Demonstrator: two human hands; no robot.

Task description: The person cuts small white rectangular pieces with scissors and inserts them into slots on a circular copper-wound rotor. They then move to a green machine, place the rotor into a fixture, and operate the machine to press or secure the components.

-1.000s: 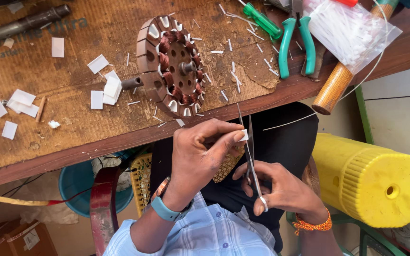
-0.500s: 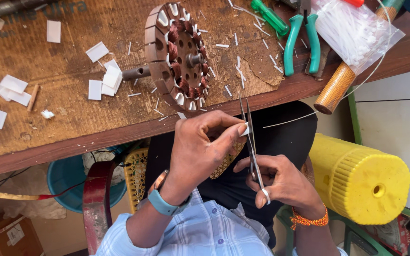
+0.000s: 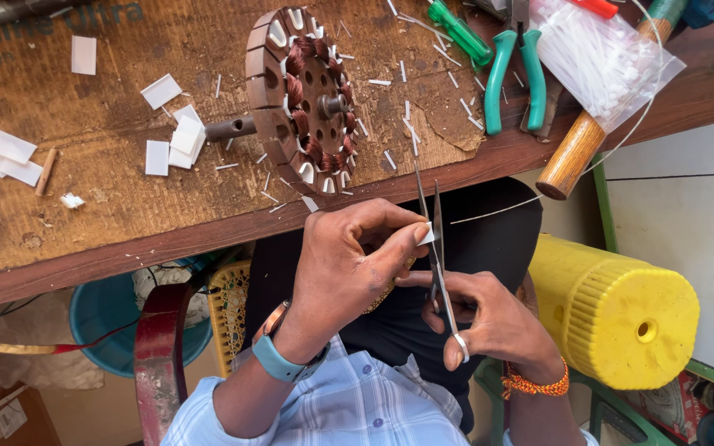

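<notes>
Below the round copper-wound motor stator [image 3: 303,99] on the brown wooden worktop [image 3: 126,223]: left hand [image 3: 357,264], grip pinched on a small white paper slip [image 3: 429,235]; right hand [image 3: 489,318], grip closed around steel scissors [image 3: 435,239], blades nearly together at the slip.

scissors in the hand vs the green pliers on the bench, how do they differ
The scissors are bare metal, thin-bladed, and held in the right hand; the green pliers have thick plastic-covered handles and lie untouched on the bench. The scissors point up at a small white slip; the pliers' handles splay apart. Both are two-armed hand tools.

Wooden workbench [image 3: 126,239] bears stator [image 3: 303,99], pliers [image 3: 514,78], paper slips [image 3: 179,136].
</notes>
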